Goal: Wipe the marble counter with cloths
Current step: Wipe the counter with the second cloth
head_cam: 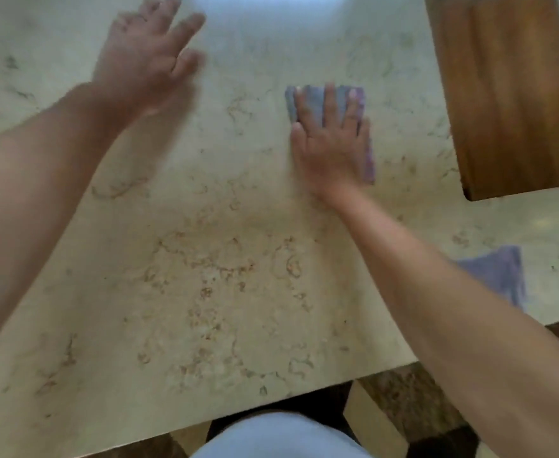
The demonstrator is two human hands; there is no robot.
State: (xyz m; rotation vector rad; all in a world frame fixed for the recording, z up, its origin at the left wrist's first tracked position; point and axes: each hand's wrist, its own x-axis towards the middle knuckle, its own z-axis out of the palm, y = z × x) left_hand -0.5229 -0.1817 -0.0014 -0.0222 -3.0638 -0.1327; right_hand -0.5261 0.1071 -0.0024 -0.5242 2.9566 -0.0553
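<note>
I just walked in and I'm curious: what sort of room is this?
Probably a home kitchen: a cream veined marble counter, a brown wooden cutting board on it, and a folded purple cleaning cloth under the right hand.

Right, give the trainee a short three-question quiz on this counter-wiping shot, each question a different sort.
1. True or false: the right hand presses flat on a folded purple cloth.
2. Multiple choice: where does the wooden board lie on the marble counter? A) far right B) near left C) under the left hand
3. Fill in: a second purple cloth lies near the counter's ____ edge, beside the right forearm.

Key: 1 true; 2 A; 3 near (front)
</note>
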